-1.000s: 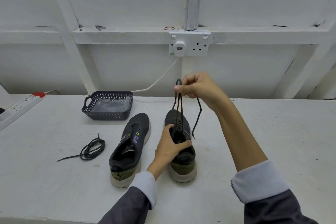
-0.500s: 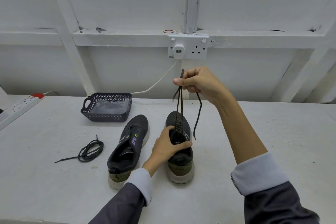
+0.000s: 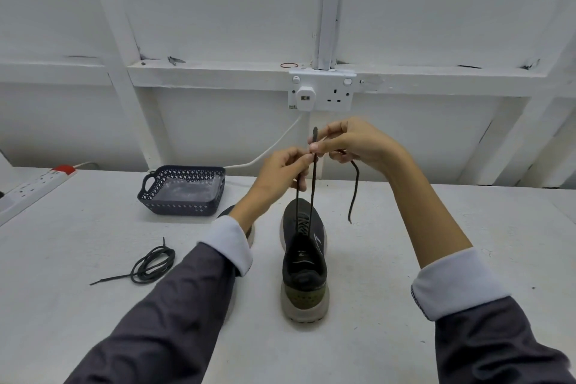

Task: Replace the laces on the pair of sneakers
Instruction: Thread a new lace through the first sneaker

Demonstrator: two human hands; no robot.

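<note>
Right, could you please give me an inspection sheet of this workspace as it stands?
Surface: white table, lightly scuffed.
Job's things: sneaker upright, toe towards the wall, its lace drawn up taut; second sneaker mostly hidden behind the left sleeve; loose lace coiled on the table.
Clutter: dark perforated basket holding clear plastic; red rubber band on the wall ledge.
Hands: left hand and right hand both pinch the lace above the sneaker.
Cables: white cable runs from the plug in the wall socket down behind the basket; power strip at the table's left edge.
Surroundings: white panelled wall; nothing else seen.
</note>
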